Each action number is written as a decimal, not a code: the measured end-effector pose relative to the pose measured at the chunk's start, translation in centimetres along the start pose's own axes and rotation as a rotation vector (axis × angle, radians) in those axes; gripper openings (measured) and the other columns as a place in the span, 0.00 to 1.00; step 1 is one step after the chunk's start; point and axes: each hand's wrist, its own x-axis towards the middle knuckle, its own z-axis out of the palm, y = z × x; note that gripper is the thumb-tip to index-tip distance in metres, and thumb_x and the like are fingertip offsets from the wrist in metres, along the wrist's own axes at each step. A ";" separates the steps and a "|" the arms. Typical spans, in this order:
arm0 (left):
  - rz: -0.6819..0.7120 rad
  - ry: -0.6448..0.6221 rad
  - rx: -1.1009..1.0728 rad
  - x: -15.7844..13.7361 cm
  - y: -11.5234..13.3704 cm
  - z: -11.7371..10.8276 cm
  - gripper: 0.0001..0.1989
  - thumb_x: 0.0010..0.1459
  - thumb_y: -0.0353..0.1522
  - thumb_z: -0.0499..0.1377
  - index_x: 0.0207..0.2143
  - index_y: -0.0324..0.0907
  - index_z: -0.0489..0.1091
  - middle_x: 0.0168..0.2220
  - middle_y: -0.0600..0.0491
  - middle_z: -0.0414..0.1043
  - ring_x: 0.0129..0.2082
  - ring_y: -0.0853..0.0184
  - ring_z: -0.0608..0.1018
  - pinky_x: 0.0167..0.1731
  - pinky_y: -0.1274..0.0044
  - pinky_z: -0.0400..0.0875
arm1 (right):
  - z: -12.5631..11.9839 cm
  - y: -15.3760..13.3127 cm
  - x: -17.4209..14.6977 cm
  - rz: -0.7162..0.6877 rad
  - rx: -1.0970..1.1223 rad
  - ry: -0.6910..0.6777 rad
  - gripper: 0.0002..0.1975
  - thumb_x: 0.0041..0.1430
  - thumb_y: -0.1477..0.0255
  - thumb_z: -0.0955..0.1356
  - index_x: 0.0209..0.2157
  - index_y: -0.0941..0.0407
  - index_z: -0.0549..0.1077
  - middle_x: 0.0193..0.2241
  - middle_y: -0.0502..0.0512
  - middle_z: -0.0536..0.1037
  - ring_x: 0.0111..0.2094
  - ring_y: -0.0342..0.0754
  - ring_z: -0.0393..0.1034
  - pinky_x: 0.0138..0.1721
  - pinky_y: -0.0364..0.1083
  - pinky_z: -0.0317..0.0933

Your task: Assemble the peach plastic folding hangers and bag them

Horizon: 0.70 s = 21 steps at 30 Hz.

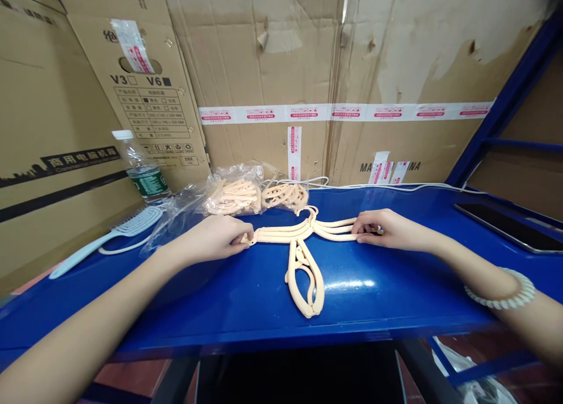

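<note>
1. One cream plastic folding hanger [285,234] lies near the middle of the table, its curved hook on the far side; three strips show in its right wing.
2. Two bare hands are on it. The left hand [235,237] pinches the tip of the left wing between thumb and fingers, a narrow grip; the right hand [380,228] holds the right wing's strips in bent fingers.
3. One cream pointed loop [319,284] lies on the near side of the hanger's middle, touching it; whether they are joined I cannot tell.
4. Two clear plastic bags of cream strips, a left bag [233,196] and a right bag [285,196], lie side by side at the far edge of the blue glossy table [396,310]; the strips inside cannot be counted.
5. At left are one clear bottle with white cap and green label [149,181], its lettering too small to read, and one pale blue hairbrush [136,222]. At far right lies one dark flat device [510,225].
6. The brown printed cardboard [153,116] at far left reads "V3" and "V6", the V6 square filled in; the left panel [79,159] reads "商用电脑机箱".
7. The far cardboard wall [272,58] shows "MA" and "INA", with tape between.
</note>
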 end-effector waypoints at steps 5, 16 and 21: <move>-0.012 0.014 -0.009 0.0 -0.1 0.3 0.06 0.55 0.29 0.53 0.30 0.44 0.70 0.25 0.56 0.72 0.24 0.69 0.72 0.25 0.79 0.56 | 0.0 0.0 0.0 0.010 0.014 0.016 0.16 0.58 0.59 0.67 0.36 0.58 0.76 0.28 0.54 0.75 0.27 0.46 0.65 0.30 0.45 0.60; 0.065 -0.094 -0.298 0.2 1.3 0.5 0.10 0.61 0.35 0.52 0.28 0.42 0.66 0.22 0.57 0.66 0.21 0.70 0.66 0.23 0.79 0.56 | 0.1 0.5 -0.1 -0.004 -0.031 0.009 0.13 0.60 0.62 0.67 0.34 0.57 0.75 0.30 0.54 0.75 0.29 0.46 0.66 0.31 0.45 0.60; 0.097 -0.088 -0.267 0.6 1.5 1.2 0.12 0.63 0.35 0.49 0.28 0.42 0.65 0.24 0.56 0.66 0.25 0.69 0.68 0.27 0.79 0.58 | 0.1 0.2 0.0 -0.001 -0.028 0.003 0.12 0.60 0.63 0.67 0.33 0.57 0.74 0.30 0.54 0.74 0.29 0.46 0.65 0.32 0.46 0.59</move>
